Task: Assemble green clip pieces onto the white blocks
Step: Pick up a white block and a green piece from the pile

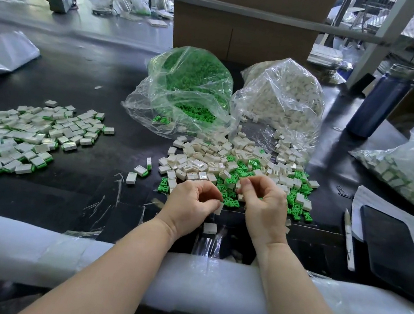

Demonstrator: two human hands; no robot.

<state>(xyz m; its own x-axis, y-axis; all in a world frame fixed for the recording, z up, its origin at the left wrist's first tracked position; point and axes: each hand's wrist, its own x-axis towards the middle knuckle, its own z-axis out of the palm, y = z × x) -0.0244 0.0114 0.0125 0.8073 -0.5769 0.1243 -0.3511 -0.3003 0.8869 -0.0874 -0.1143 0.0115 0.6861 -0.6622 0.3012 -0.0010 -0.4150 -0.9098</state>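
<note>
Near the tabletop's front edge, the left hand point(191, 202) is pinching a white block point(218, 208) while the right hand's point(263, 204) curled fingers seem to be picking a green clip, probably for pressing on next.

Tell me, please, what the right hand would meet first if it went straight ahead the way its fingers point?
Probably the mixed heap of white blocks and green clips, just beyond the right hand; depth is unclear.

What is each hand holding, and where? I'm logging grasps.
Left hand pinches a white block at its edge; right hand: cannot tell.
</note>
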